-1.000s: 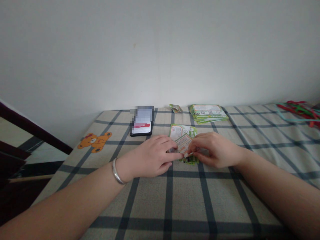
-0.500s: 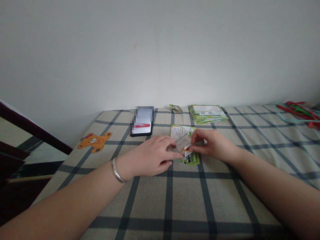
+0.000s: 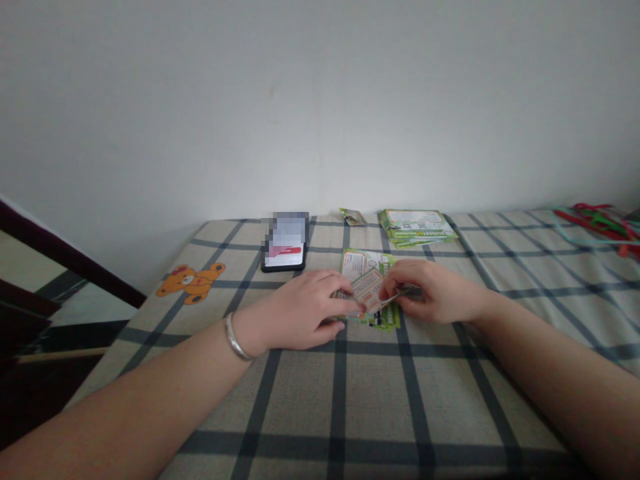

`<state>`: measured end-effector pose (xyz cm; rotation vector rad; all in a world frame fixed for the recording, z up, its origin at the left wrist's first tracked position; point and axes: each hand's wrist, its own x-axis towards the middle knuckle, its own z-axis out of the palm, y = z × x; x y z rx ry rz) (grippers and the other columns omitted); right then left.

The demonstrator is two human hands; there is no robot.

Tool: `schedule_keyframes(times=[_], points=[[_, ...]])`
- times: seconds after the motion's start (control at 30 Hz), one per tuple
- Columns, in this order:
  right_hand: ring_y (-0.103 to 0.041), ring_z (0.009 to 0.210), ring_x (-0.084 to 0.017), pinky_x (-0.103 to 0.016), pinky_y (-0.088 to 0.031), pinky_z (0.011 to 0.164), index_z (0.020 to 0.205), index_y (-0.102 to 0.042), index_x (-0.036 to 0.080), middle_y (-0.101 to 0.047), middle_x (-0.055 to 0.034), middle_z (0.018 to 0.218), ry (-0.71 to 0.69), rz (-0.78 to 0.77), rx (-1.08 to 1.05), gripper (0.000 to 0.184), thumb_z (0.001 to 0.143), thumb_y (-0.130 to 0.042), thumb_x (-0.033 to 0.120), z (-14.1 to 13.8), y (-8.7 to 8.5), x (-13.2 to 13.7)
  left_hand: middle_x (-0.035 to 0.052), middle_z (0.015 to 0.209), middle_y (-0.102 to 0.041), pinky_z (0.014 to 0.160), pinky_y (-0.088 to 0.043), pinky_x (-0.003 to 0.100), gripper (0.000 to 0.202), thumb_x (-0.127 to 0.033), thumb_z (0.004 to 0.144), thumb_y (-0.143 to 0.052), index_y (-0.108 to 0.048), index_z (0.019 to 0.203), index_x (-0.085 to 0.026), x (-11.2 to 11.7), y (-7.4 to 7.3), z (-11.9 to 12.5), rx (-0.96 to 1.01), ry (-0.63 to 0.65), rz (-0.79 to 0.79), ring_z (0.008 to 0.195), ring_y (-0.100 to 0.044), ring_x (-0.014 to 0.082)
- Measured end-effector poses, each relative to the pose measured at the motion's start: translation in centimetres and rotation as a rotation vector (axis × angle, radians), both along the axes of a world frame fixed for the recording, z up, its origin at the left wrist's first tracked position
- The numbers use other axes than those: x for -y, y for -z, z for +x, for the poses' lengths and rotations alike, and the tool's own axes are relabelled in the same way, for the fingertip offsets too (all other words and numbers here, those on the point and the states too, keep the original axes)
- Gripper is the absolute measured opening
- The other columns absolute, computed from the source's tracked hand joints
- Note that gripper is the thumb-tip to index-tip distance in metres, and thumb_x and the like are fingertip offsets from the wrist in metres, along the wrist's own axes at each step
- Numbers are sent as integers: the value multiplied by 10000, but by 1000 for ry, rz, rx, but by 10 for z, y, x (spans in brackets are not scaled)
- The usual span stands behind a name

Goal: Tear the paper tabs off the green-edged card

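My left hand (image 3: pixel 300 310), with a silver bracelet on its wrist, and my right hand (image 3: pixel 433 292) meet over a small printed card (image 3: pixel 367 290) with an orange and white face. Both pinch that card, the left at its left edge, the right at its right edge, just above the checked cloth (image 3: pixel 350 393). Under the card lies a green and white printed sheet (image 3: pixel 361 261), flat on the cloth and partly hidden by my fingers.
A black phone (image 3: pixel 285 243) lies beyond my left hand. A stack of green leaflets (image 3: pixel 415 227) and a small torn scrap (image 3: pixel 353 216) sit near the wall. Red and green cords (image 3: pixel 600 220) lie far right. A bear print (image 3: pixel 190 283) marks the cloth's left edge.
My right hand has drawn back slightly and shifted its pinch along the card's right edge, folding it. The left hand has kept its hold.
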<state>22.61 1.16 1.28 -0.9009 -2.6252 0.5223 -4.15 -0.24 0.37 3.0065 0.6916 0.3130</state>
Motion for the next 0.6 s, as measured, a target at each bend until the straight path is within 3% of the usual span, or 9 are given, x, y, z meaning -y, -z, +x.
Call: schedule_keyframes(times=[0.13, 0.37, 0.47, 0.6], points=[[-600, 722, -149, -269, -450, 656, 893, -641, 179, -676, -28, 824, 117, -20, -26, 173, 789, -511, 131, 0, 3, 0, 89, 1183, -553, 998, -434, 419, 331, -221, 864, -563, -612, 1191, -224, -1, 0, 1, 8, -34, -36, 1120, -519, 237], [-584, 676, -146, -269, -437, 610, 928, -619, 184, -655, -20, 806, 221, -25, -52, 154, 839, -494, 177, -5, 10, -2, 67, 1139, -562, 940, -464, 419, 290, -245, 862, -584, -647, 1142, -283, -3, 0, 0, 31, -66, -34, 1060, -545, 228], [-551, 621, -133, -261, -415, 568, 908, -607, 192, -623, 2, 745, 252, 9, -58, 121, 845, -504, 188, -8, 15, -3, 74, 1120, -590, 949, -461, 412, 312, -214, 857, -576, -637, 1162, -243, -5, 2, -1, 45, -58, -30, 1070, -547, 228], [-555, 626, -128, -260, -445, 576, 1022, -573, 201, -618, 2, 782, 281, 27, -124, 175, 851, -546, 227, -10, 22, -3, 77, 1128, -620, 957, -467, 397, 308, -184, 844, -575, -636, 1145, -198, -7, 6, -1, 83, -59, -26, 1082, -560, 224]])
